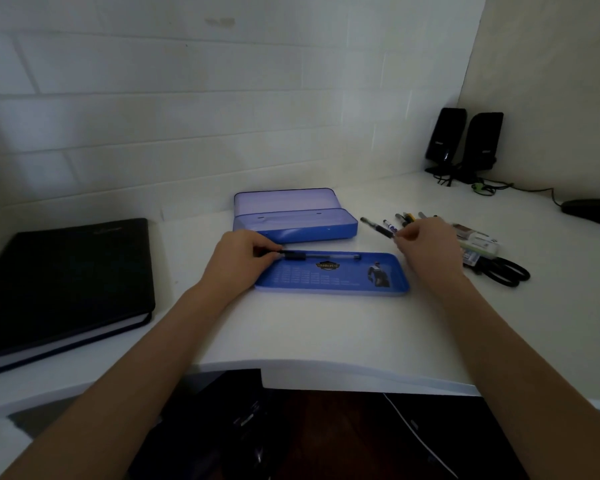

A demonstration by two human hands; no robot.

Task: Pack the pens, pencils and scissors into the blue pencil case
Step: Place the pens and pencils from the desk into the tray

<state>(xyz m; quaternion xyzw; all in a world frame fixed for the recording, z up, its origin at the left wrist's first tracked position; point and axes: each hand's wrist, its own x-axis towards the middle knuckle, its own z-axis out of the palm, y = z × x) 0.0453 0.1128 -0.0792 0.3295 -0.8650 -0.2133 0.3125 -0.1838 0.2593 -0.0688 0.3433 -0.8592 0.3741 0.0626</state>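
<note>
My left hand pinching clear black-capped pen over shallow blue tray; lay flat. Right hand pinching loose pens beside it.

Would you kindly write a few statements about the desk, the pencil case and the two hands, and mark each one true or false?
1. The blue pencil case stands open. True.
2. The left hand holds a pen over the blue tray. True.
3. The scissors already lie inside the case. False: they lie on the desk, to the right of the tray.
4. The right hand rests on the black notebook. False: it reaches to the loose pens right of the case; the notebook lies far left.
5. Two black speakers stand in the far right corner. True.
</note>
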